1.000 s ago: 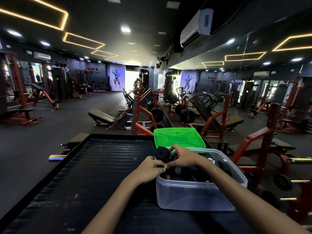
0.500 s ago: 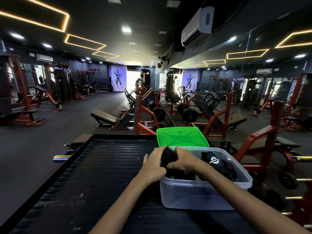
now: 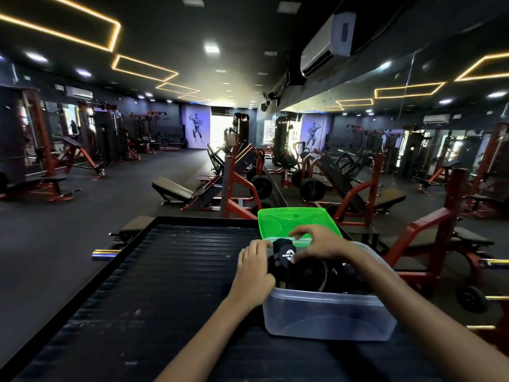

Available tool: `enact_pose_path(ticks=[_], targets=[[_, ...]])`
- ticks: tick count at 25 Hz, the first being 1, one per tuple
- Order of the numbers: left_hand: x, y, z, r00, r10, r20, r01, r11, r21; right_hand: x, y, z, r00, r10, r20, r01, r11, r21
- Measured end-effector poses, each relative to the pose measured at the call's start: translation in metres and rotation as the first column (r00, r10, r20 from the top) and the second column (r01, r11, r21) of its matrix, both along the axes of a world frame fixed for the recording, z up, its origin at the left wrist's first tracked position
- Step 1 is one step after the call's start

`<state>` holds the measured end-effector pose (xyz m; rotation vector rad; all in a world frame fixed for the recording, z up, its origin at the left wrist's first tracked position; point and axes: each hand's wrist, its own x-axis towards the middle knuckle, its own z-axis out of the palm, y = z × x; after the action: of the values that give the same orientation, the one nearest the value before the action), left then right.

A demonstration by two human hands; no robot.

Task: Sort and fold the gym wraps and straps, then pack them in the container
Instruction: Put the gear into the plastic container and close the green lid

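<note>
A clear plastic container (image 3: 327, 315) stands on the black ribbed mat (image 3: 165, 285) and holds several black wraps and straps. A rolled black wrap (image 3: 311, 274) lies inside it. A black wrap with a white logo (image 3: 285, 253) sticks up at the container's far left corner. My left hand (image 3: 254, 271) lies over the left rim, its fingers curled onto that logo wrap. My right hand (image 3: 316, 242) arches over the container's far side, fingers spread and bent, thumb touching the logo wrap. The green lid (image 3: 292, 220) lies flat just behind the container.
The mat sits in a raised black frame (image 3: 154, 220) that stretches left of the container. A chrome bar end (image 3: 106, 255) pokes out at the frame's left. Red weight machines (image 3: 429, 230) stand close on the right, benches (image 3: 176, 190) beyond.
The rolled wrap that both hands held above the rim now lies inside the container. My right hand has lifted off it and my left hand has shifted onto the logo wrap.
</note>
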<state>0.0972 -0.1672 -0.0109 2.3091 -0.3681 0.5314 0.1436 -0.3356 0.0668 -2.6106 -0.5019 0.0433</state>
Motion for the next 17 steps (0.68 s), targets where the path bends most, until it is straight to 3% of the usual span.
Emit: enact_pose_path(ticks=[2,4,6,8,12,14,17], targets=[[0.001,-0.004,-0.003,0.996,0.032,-0.085,-0.038,0.997,-0.065,0.006,0.009,-0.007,0.991,0.080,-0.107,-0.074,0.996,0.056],[0.000,-0.008,-0.009,0.987,-0.025,-0.161,-0.009,0.978,-0.207,0.008,0.017,-0.004,0.977,0.103,-0.187,-0.109,0.994,-0.021],[0.000,-0.009,-0.013,0.977,-0.067,-0.204,0.000,0.950,-0.311,0.013,0.028,-0.001,0.986,0.104,-0.133,-0.131,0.967,-0.217],[0.000,-0.008,-0.014,0.966,-0.101,-0.238,0.008,0.932,-0.362,0.017,0.038,-0.003,0.994,0.100,-0.043,-0.108,0.955,-0.278],[-0.002,-0.003,-0.015,0.948,-0.187,-0.258,0.074,0.917,-0.391,0.020,0.034,-0.010,0.981,0.009,-0.192,-0.004,1.000,0.024],[0.000,0.001,-0.017,0.937,-0.216,-0.274,0.110,0.928,-0.356,0.022,0.030,-0.011,0.965,0.023,-0.262,-0.009,0.998,0.054],[0.004,0.006,-0.014,0.963,-0.134,-0.236,0.091,0.978,-0.186,0.028,0.026,-0.011,0.951,0.048,-0.305,-0.055,0.998,-0.014]])
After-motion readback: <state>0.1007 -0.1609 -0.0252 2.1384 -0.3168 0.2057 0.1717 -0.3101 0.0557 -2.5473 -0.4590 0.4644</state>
